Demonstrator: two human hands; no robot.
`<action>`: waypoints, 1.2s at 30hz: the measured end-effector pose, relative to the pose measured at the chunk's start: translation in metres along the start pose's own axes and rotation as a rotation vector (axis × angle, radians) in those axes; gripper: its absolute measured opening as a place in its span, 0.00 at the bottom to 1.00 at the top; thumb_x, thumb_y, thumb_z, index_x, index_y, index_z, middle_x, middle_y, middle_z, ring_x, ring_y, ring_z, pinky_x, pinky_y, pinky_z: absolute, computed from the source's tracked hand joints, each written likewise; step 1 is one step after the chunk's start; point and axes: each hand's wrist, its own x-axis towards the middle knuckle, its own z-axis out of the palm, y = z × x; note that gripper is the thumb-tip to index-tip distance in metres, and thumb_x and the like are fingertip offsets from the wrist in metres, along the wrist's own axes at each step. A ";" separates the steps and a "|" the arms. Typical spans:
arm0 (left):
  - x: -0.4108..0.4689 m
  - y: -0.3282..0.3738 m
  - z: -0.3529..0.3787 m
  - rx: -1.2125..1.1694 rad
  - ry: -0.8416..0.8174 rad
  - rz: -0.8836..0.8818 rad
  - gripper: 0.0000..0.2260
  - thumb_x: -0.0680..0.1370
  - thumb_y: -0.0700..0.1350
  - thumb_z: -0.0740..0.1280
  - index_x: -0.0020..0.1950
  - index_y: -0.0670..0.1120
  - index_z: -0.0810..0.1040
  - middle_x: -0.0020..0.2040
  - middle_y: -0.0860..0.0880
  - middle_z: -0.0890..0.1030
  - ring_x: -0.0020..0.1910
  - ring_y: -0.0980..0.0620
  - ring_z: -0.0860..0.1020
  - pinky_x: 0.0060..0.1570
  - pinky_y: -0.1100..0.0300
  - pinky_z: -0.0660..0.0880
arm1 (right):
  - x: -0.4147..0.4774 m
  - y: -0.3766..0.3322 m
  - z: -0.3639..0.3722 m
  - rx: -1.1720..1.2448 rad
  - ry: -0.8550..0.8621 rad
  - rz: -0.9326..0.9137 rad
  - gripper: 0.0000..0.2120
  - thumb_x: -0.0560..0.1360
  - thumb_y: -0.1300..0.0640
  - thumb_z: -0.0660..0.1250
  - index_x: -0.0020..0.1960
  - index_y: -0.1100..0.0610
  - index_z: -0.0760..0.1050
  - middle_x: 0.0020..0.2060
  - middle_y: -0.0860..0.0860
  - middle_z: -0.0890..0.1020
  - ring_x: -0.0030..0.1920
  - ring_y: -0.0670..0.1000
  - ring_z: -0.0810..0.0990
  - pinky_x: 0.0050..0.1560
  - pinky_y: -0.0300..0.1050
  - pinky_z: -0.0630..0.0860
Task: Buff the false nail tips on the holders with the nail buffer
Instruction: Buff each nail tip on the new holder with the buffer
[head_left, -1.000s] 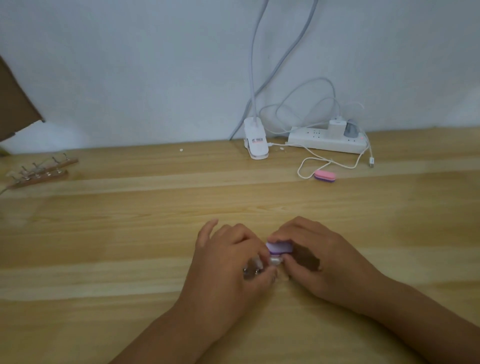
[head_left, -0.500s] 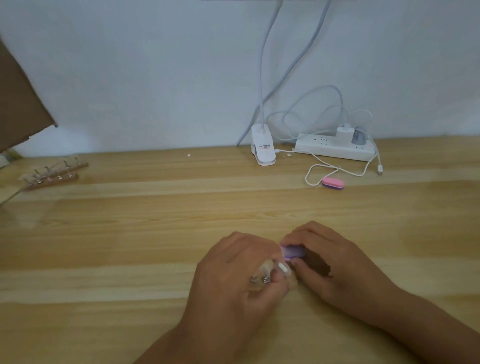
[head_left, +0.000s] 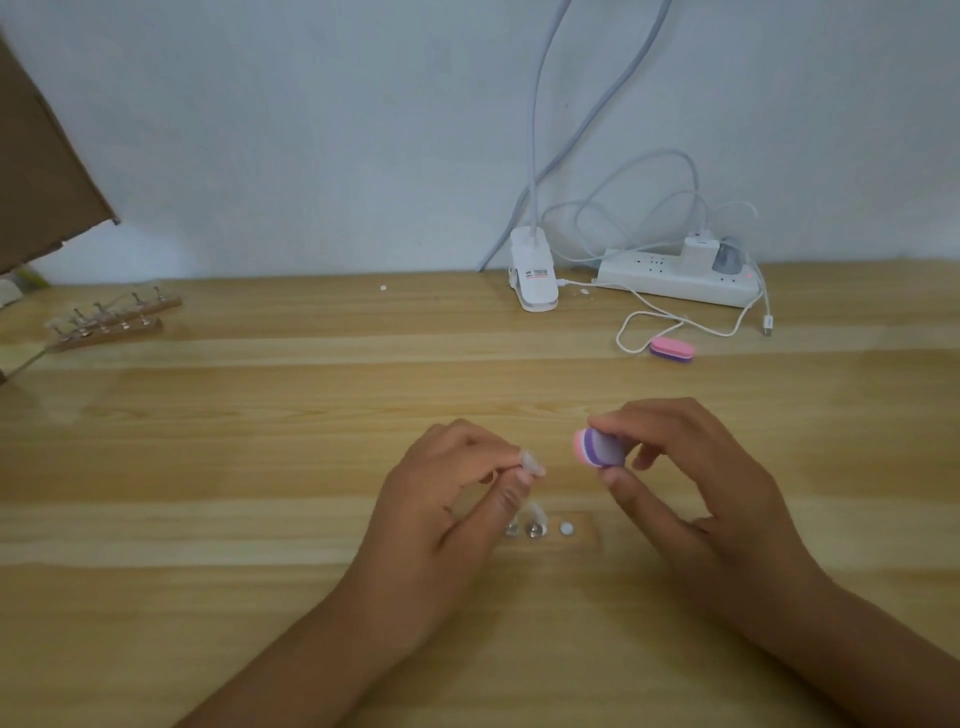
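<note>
**Head view.** Wooden table (head_left: 260, 467), with the white power strip (head_left: 670, 283) at the wall taken as the reference.

- **Left hand:** your left hand (head_left: 447, 499) lies well in front of the power strip and to its left. It pinches a clear false nail tip (head_left: 531, 461) between thumb and forefinger, with the remaining fingers curled under the palm. You cannot tell whether a holder stem is gripped along with the tip.
- **Right hand:** your right hand (head_left: 691, 478) is well in front of the power strip. It pinches the nail buffer (head_left: 598, 448), layered pink, purple and grey, with the thumb below and the fingertips above. The buffer's rounded end is turned toward the left hand.
- **Buffer and tip:** the two are near each other but apart.
- **Holder strip:** farther still from the power strip, a pale holder strip (head_left: 587, 530) lies flat on the table. It carries metal studs (head_left: 533, 530), a second clear tip (head_left: 536, 512) standing on one of them, and a white round pad (head_left: 566, 529).
- **Spare buffer:** it (head_left: 671, 349) lies just in front of the power strip, touching a loop of white cable (head_left: 631, 332).
- **Clip lamp base:** it (head_left: 535, 280) sits just left of the power strip.
- **Wooden holder racks:** two of them (head_left: 111, 322) rest far to the left of the power strip. Their tips are too small to make out.
- **Cardboard sheet:** it (head_left: 41, 156) leans farther left still
</note>
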 end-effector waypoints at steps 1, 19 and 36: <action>0.000 0.001 0.000 0.064 -0.027 0.044 0.06 0.79 0.49 0.63 0.46 0.57 0.79 0.45 0.58 0.78 0.49 0.54 0.77 0.48 0.59 0.73 | -0.001 -0.004 0.001 0.004 0.000 -0.031 0.14 0.77 0.62 0.68 0.62 0.54 0.77 0.55 0.48 0.78 0.54 0.42 0.77 0.55 0.31 0.70; -0.002 0.002 0.001 0.181 -0.140 0.139 0.09 0.79 0.48 0.62 0.47 0.50 0.82 0.44 0.57 0.78 0.45 0.54 0.72 0.45 0.59 0.69 | -0.002 -0.006 0.002 -0.077 -0.091 -0.226 0.13 0.77 0.69 0.66 0.60 0.61 0.81 0.54 0.55 0.82 0.53 0.51 0.82 0.52 0.44 0.78; -0.002 0.004 0.002 0.199 -0.154 0.113 0.10 0.78 0.48 0.63 0.47 0.48 0.84 0.44 0.55 0.79 0.44 0.53 0.72 0.45 0.58 0.69 | 0.000 0.003 -0.004 -0.104 -0.130 -0.248 0.19 0.73 0.74 0.66 0.60 0.60 0.79 0.55 0.57 0.82 0.53 0.54 0.83 0.53 0.46 0.78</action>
